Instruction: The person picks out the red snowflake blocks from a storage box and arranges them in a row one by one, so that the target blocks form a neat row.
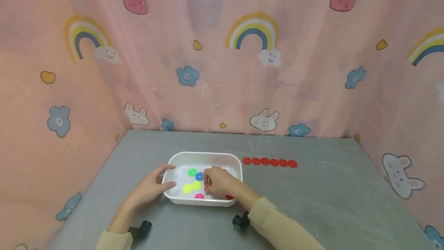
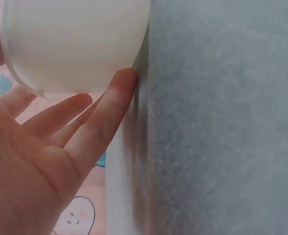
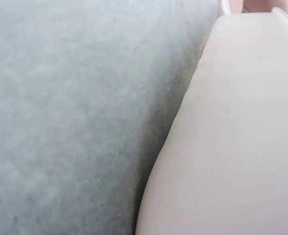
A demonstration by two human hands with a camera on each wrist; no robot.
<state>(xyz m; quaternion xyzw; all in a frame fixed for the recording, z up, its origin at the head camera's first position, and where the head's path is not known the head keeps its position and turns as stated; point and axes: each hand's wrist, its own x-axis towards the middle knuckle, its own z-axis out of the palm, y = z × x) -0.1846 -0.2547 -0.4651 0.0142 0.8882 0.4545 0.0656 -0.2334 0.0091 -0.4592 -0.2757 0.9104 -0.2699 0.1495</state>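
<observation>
A white plastic basin (image 1: 204, 202) stands on the table, with green, blue, yellow, pink and red flower-shaped plastic discs inside. My left hand (image 1: 152, 184) grips the basin's left end, thumb and a finger over the rim. In the left wrist view, other fingers (image 2: 112, 95) press against the outer wall of the basin (image 2: 80, 44). Reaching into the basin, my right hand (image 1: 220, 182) pinches a red disc (image 1: 207, 186), partly covered by the fingers. The right wrist view shows mostly the basin's outside wall (image 3: 232, 127); little of the hand appears there.
Several red discs (image 1: 269, 162) lie in a row on the grey table (image 1: 312, 200), right of the basin. A pink patterned curtain (image 1: 222, 88) rises behind the table and along both sides. Dark wrist-worn devices (image 1: 140, 230) sit at both wrists.
</observation>
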